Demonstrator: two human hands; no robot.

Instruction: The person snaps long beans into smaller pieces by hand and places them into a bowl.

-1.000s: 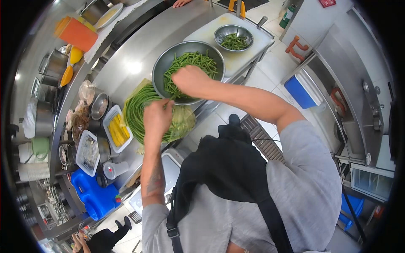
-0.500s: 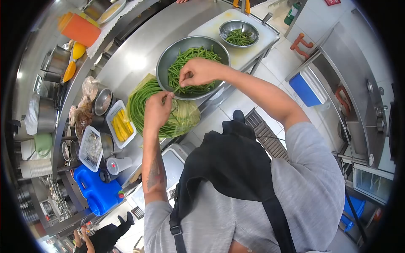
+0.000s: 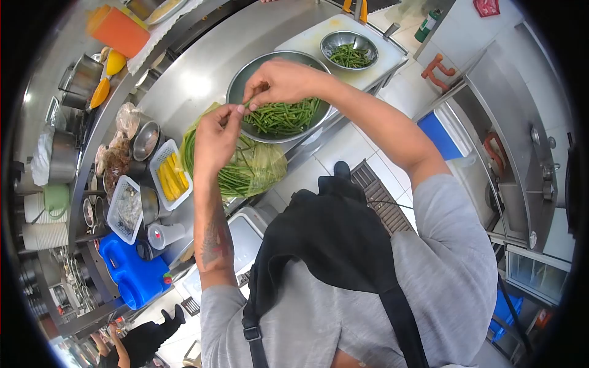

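Observation:
Both my hands meet over the left part of a large metal bowl, which holds many cut green bean pieces. My left hand pinches a green bean, its fingertips against those of my right hand, whose thumb and fingers close on the same bean. Long whole beans lie coiled on a yellow-green plastic bag just below the bowl, partly behind my left hand. A smaller metal bowl with more cut pieces stands on a white cutting board.
On the left stand a basket of yellow pieces, another white basket, a lidded plastic cup and a blue jug. A person in black is at the lower left. A blue and white cooler sits right.
My left hand has risen from the bowl's lower left rim with the bean. My right hand has moved up and left to meet it, leaving the cut pieces more exposed.

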